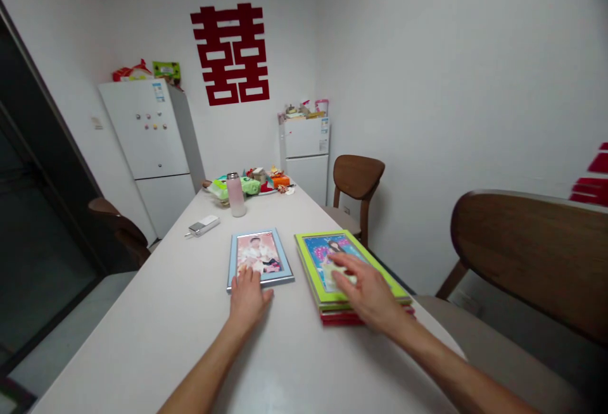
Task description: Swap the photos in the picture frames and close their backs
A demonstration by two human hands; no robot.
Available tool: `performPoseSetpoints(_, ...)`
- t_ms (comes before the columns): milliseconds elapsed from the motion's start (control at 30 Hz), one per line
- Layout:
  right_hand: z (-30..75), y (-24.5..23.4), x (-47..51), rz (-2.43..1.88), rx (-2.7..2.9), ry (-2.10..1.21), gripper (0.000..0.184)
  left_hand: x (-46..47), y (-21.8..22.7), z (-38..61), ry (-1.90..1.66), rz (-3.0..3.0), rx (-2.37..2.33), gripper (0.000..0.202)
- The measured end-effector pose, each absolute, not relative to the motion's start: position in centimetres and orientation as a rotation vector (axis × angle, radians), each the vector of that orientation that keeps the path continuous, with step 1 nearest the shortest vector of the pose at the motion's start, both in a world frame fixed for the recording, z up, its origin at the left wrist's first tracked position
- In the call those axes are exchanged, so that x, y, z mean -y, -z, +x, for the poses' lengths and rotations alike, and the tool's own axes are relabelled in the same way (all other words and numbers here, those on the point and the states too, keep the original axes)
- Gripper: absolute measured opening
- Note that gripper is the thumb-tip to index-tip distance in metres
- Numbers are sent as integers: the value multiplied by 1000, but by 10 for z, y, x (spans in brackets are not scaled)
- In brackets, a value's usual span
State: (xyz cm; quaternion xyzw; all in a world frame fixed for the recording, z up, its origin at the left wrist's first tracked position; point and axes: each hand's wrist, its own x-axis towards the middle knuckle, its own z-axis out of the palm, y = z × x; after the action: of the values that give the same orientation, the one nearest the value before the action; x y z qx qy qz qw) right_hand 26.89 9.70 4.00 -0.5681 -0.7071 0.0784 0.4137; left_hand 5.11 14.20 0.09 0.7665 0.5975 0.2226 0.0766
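Observation:
A light-blue picture frame point(259, 250) with a pinkish photo lies flat on the white table point(166, 325). My left hand point(248, 297) rests at its near edge, fingers stretched onto the picture. To the right is a stack of picture frames, topped by a lime-green picture frame point(310, 269) with a blue and pink picture; red frame edges point(342, 319) show at the bottom. Over the green frame is my right hand point(368, 287), slightly blurred, its thumb and fingers apart. I cannot tell whether its fingertips touch the picture, and part of the frame is hidden behind it.
A pink bottle point(235, 195) and a small white-and-grey device point(204, 225) stand beyond the blue frame. Green packages point(249, 185) and other items crowd the table's far end. Wooden chairs point(358, 176) line the right side; another chair point(118, 230) is at left.

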Motion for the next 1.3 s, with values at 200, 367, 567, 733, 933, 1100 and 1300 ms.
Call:
performPoseSetpoints(200,186,-12,-52,-1176,2127,-344,38,-110,-10,14,-456,2469,-1813,15)
performPoseSetpoints(367,189,10,-50,-1315,2075,-309,42,-32,3,-4,-498,2570,-1690,32)
performPoseSetpoints(567,195,17,-43,-1355,1977,-355,42,13,42,-2,-737,2878,-1243,27)
performPoseSetpoints(733,193,1,-36,-1273,1799,-347,41,18,11,0,-863,2617,-1261,39)
performPoseSetpoints(933,165,-10,-38,-1144,1840,-430,40,21,-49,-10,-1370,1668,-1483,32)
performPoseSetpoints(1100,133,-1,-44,-1066,2020,-548,40,16,-42,-20,-1590,1289,-1462,50)
performPoseSetpoints(1300,134,1,-42,-1177,2156,-553,47,21,-19,-32,-1430,1182,-1407,48)
